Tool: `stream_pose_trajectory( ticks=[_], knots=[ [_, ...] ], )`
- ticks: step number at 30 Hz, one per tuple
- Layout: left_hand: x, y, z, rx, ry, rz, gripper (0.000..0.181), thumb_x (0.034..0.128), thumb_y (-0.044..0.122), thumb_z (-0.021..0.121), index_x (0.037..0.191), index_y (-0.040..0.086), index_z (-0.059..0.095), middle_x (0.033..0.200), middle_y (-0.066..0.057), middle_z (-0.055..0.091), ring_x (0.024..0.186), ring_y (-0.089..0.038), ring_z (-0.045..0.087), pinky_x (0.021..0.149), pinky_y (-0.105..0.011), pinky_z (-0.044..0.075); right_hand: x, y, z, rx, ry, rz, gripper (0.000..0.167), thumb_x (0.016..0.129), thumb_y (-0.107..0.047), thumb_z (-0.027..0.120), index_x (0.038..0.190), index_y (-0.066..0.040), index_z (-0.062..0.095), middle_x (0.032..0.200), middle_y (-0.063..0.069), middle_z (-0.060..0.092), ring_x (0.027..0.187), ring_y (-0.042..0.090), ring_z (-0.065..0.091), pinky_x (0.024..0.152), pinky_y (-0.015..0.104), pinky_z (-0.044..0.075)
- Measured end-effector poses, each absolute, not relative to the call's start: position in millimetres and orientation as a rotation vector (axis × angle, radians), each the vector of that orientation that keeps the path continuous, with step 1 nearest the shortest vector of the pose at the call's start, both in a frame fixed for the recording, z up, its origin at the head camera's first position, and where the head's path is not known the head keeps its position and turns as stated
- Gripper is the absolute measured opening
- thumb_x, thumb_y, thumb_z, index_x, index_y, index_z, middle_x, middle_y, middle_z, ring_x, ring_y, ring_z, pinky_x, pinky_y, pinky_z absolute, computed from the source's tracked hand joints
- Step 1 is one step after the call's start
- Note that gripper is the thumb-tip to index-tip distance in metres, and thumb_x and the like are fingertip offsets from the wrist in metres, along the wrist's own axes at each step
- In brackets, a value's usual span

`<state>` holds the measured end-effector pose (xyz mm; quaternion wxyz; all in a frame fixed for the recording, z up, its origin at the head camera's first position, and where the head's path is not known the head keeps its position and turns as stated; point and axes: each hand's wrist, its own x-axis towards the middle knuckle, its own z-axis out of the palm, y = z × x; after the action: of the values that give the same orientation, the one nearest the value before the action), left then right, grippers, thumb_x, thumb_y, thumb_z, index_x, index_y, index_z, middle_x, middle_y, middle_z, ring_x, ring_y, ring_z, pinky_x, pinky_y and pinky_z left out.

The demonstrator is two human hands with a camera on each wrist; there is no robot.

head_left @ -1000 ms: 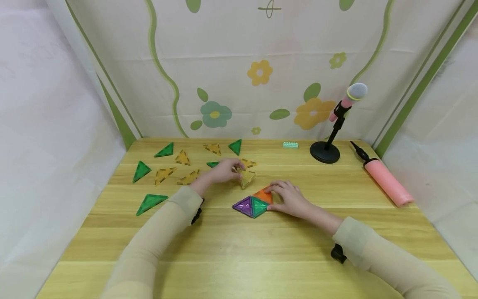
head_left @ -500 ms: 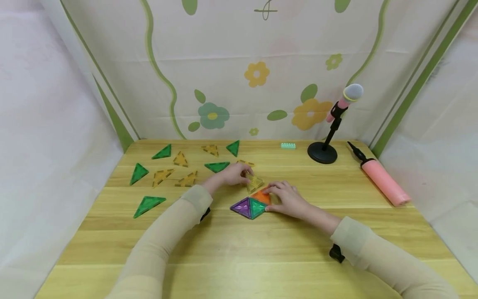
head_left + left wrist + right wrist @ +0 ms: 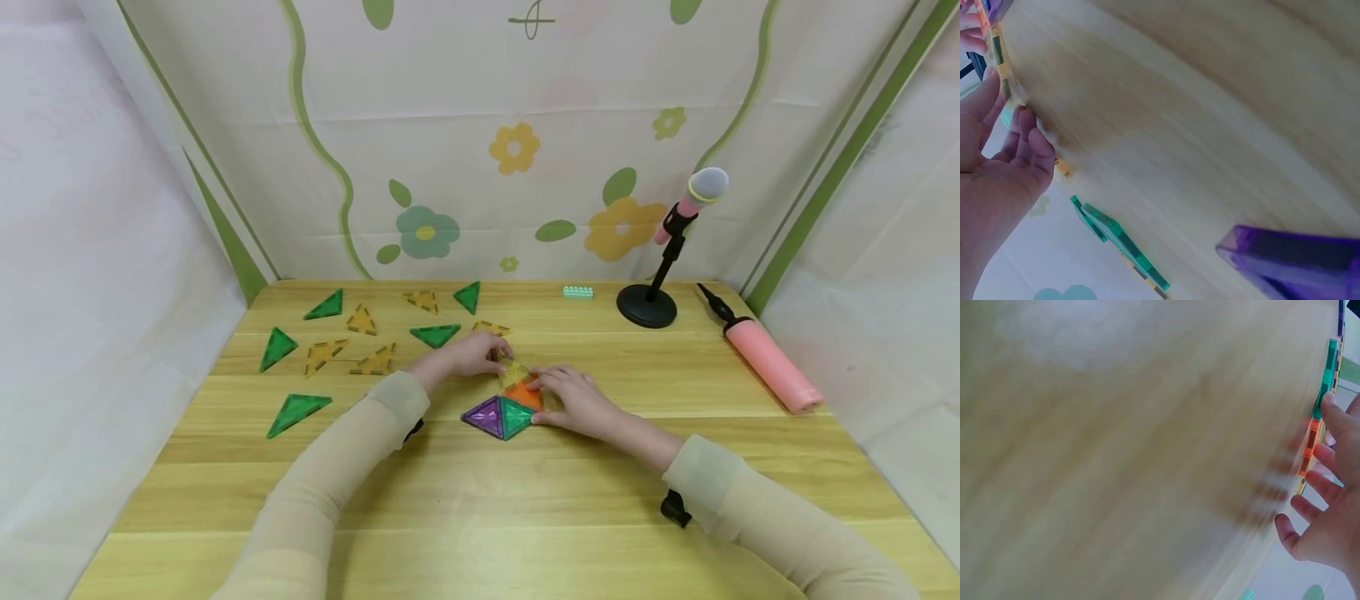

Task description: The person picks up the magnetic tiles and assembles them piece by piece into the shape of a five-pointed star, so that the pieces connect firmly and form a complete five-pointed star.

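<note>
My left hand (image 3: 471,354) pinches a yellow translucent triangular magnetic tile (image 3: 513,373) against the upper edge of an orange triangular tile (image 3: 525,393). Below the orange tile lie a teal tile (image 3: 516,418) and a purple tile (image 3: 483,416), side by side. My right hand (image 3: 585,402) holds this cluster from the right. In the right wrist view its thumb rests on the teal tile (image 3: 1326,381) and its index finger on the orange tile (image 3: 1310,447), while the other fingers are spread. The left fingers cover part of the yellow tile.
Several green tiles (image 3: 298,411) and yellow tiles (image 3: 362,320) lie loose at the left and back. A mint toy brick (image 3: 578,292), a microphone on a stand (image 3: 649,306) and a pink hand pump (image 3: 772,365) stand or lie farther back right. A purple translucent piece (image 3: 1297,259) looms near the left wrist camera.
My left hand has moved right and brought the yellow tile down from a tilted, raised position to flat against the orange tile. The right hand has stayed on the cluster.
</note>
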<state>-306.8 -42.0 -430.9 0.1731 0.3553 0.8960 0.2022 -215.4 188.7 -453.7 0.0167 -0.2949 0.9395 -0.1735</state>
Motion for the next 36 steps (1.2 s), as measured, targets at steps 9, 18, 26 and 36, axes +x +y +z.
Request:
stream_pose_trajectory(
  ticks=[9, 18, 26, 36],
  knots=[
    [-294, -76, -411, 1.044, 2.584, 0.61, 0.039, 0.0882, 0.019, 0.068, 0.125, 0.008, 0.059, 0.115, -0.012, 0.057, 0.105, -0.024, 0.056, 0.09, -0.036, 0.048, -217, 187, -453, -0.911, 2.912, -0.522, 0.054, 0.08, -0.052, 0.069, 0.123, -0.022, 0.059, 0.145, 0.002, 0.044, 0.128, 0.027, 0.041, 0.093, 0.053, 0.036],
    [-263, -131, -396, 1.037, 2.598, 0.558, 0.042, 0.0852, 0.018, 0.071, 0.123, 0.007, 0.06, 0.112, -0.012, 0.058, 0.106, -0.028, 0.054, 0.089, -0.04, 0.046, -216, 188, -450, -0.916, 2.905, -0.488, 0.064, 0.081, -0.053, 0.068, 0.134, -0.019, 0.053, 0.146, 0.003, 0.043, 0.129, 0.028, 0.04, 0.095, 0.053, 0.035],
    [-233, -177, -400, 1.033, 2.691, 0.436, 0.047, 0.0787, 0.027, 0.077, 0.12, 0.01, 0.062, 0.114, -0.008, 0.059, 0.108, -0.028, 0.052, 0.093, -0.047, 0.043, -216, 188, -451, -0.902, 2.894, -0.477, 0.064, 0.081, -0.053, 0.067, 0.133, -0.02, 0.054, 0.146, 0.002, 0.043, 0.129, 0.028, 0.041, 0.094, 0.052, 0.036],
    [-208, -219, -419, 0.945, 2.724, 0.371, 0.059, 0.0684, 0.043, 0.082, 0.117, 0.016, 0.062, 0.119, -0.003, 0.057, 0.114, -0.027, 0.048, 0.099, -0.056, 0.035, -217, 187, -450, -0.905, 2.897, -0.469, 0.063, 0.081, -0.053, 0.068, 0.133, -0.02, 0.053, 0.145, 0.002, 0.043, 0.129, 0.028, 0.041, 0.093, 0.054, 0.036]
  ],
)
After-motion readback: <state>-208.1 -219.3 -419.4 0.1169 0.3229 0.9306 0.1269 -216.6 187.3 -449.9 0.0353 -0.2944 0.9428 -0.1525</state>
